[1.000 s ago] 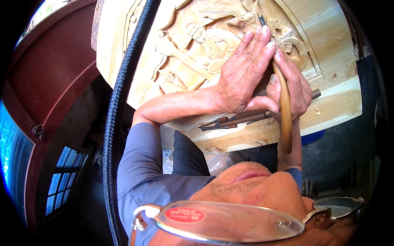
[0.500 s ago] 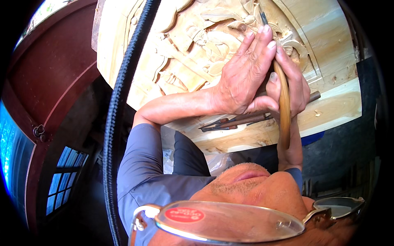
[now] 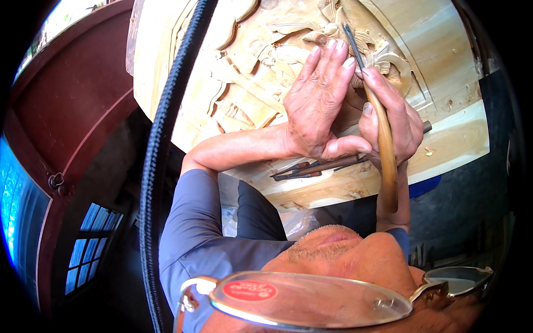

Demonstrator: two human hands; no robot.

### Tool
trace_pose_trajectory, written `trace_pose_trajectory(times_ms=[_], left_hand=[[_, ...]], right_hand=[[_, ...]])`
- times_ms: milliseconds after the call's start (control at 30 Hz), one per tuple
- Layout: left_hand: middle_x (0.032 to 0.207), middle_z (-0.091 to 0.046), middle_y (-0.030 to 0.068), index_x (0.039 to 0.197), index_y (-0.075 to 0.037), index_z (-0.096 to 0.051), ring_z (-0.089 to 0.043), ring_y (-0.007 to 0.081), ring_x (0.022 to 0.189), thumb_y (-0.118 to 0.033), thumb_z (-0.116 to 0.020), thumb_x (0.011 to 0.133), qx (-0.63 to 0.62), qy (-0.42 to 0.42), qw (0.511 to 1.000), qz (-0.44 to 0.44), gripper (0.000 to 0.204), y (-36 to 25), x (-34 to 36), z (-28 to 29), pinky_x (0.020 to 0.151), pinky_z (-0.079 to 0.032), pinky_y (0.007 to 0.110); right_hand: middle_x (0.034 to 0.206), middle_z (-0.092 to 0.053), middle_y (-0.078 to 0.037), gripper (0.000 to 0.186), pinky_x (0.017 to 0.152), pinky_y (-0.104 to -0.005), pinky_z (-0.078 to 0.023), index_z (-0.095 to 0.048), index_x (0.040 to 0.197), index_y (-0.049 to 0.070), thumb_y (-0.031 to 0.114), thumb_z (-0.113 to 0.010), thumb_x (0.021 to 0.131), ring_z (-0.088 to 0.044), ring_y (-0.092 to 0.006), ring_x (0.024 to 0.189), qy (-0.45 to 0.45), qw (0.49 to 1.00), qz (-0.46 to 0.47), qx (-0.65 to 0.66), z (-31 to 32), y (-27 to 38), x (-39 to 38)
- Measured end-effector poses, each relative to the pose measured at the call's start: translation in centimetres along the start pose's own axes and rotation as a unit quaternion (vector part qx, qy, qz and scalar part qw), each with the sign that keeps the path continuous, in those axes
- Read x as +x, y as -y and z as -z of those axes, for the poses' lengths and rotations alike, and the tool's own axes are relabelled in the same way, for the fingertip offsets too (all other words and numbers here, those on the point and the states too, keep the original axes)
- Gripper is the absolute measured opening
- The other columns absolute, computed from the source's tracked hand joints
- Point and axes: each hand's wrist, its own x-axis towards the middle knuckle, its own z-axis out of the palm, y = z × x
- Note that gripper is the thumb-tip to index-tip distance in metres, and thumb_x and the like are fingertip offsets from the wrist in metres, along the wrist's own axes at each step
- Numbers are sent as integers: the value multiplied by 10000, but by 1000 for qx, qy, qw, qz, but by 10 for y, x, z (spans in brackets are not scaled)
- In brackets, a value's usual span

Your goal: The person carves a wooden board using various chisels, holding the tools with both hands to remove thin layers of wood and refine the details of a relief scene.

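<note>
My right hand [image 3: 397, 119] is wrapped round a wood-handled carving tool [image 3: 382, 139], whose dark metal tip rests on or just over a flower in a pale carved wooden panel [image 3: 244, 94]. My left hand [image 3: 319, 105] lies open with straight fingers, its fingertips beside the tool's metal shank, on or just over the carving, and its thumb reaching toward my right hand. Several more tools [image 3: 302, 172] with dark metal and brown handles lie on the wood below my hands, partly hidden.
A thick black braided cord [image 3: 166, 116] crosses the view upright at left. A maroon door [image 3: 72, 83] and a barred window [image 3: 91, 247] stand at left. My glasses and lower face fill the bottom. A blue object [image 3: 425, 188] shows under the panel's right side.
My left hand has shifted left and down, leaving more of the metal shank showing. The tool's tip has moved slightly left, and its handle end is a little lower in the picture.
</note>
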Motion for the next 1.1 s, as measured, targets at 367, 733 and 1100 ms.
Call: trace_pose_trajectory(times_ms=[367, 733, 1100], left_hand=[[1511, -569, 404, 1494, 157, -545, -541, 518, 1474, -855, -664, 875, -5, 14, 1000, 8, 1192, 1, 5, -1, 1254, -363, 590], [1524, -550, 408, 1496, 162, -532, -540, 530, 1468, -904, -635, 844, -11, 9, 1000, 6, 1254, 4, 8, 2, 1254, -357, 611], [1510, -554, 418, 1498, 175, -520, -535, 545, 1463, -976, -567, 821, -13, -1, 1000, 10, 1335, 5, 12, 3, 1257, -350, 616]], right_hand=[[1147, -799, -200, 366, 923, -436, -671, -718, 1231, -106, -81, -712, 866, -801, -395, 1069, -8, 999, -35, 4, -5, 6, 0], [1145, -800, -198, 326, 933, -447, -670, -709, 1225, -115, -64, -709, 903, -801, -395, 1079, -28, 998, -52, -2, -13, 13, 0], [1146, -800, -202, 312, 934, -446, -671, -704, 1240, -115, -3, -719, 949, -804, -392, 1068, -61, 997, -45, -24, -27, 16, 2]])
